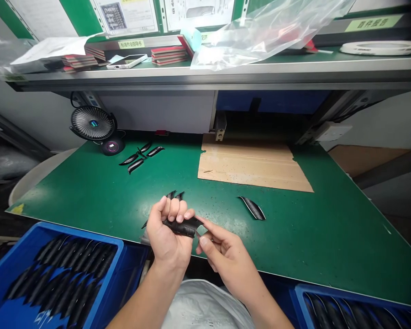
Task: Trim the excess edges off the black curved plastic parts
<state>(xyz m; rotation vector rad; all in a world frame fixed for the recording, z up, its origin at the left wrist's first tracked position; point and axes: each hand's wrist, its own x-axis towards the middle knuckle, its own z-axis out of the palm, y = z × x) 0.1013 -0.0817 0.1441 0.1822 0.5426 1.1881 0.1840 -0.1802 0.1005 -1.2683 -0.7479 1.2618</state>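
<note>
My left hand (171,228) is wrapped round a curved, glossy black plastic part (183,227) above the table's front edge. At that part's right end, my right hand (222,249) pinches a small, pale, flat piece (201,230); its kind I cannot make out. Black pointed tips (180,195) show just beyond my left fingers, the rest hidden by the hand. A single black curved part (252,208) lies on the green table (284,237) to the right. Farther back at left, several narrow black pieces (142,157) lie joined in a cluster.
A blue bin (119,256) with rows of black parts stands at lower left, another blue bin (299,297) at lower right. Cardboard (250,164) lies at the back. A small fan (94,123) stands back left, beneath a shelf (205,80) holding papers and plastic film.
</note>
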